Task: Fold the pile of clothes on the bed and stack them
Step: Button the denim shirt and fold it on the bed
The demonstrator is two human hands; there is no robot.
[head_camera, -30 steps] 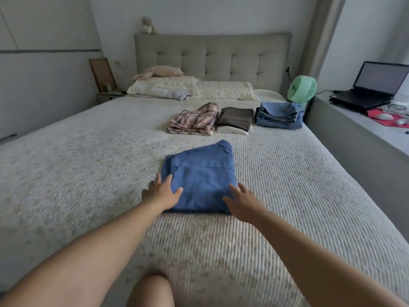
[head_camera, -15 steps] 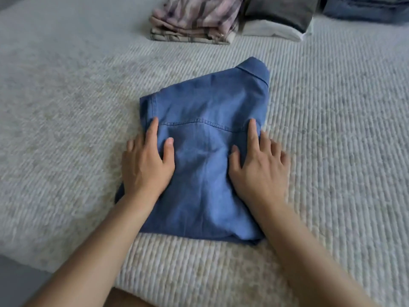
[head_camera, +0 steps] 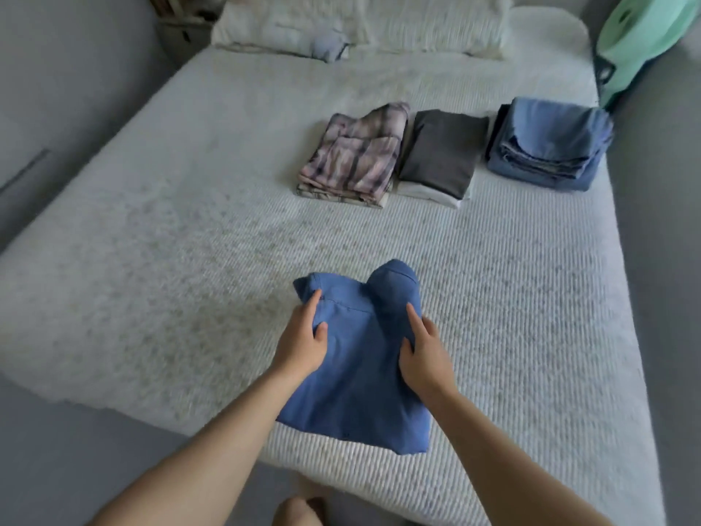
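Note:
A folded blue denim shirt [head_camera: 360,377] is at the near edge of the bed [head_camera: 170,241]. My left hand [head_camera: 303,345] grips its left side and my right hand [head_camera: 423,354] grips its right side, thumbs on top and fingers tucked underneath. The shirt bows between them and looks raised off the cover. Further up the bed, three folded stacks stand in a row: a pink plaid stack [head_camera: 356,157], a dark grey top on white cloth [head_camera: 442,153], and a blue denim stack [head_camera: 550,146] at the right.
Pillows [head_camera: 379,24] lie at the head of the bed, with a small grey-blue item [head_camera: 330,47] in front of them. A green fan [head_camera: 641,36] stands at the far right edge. Grey floor runs along the left and near sides.
My hands lay flat on top of the shirt; now they grip its two sides and it is bunched upward. The view has pulled back, showing the three stacks again.

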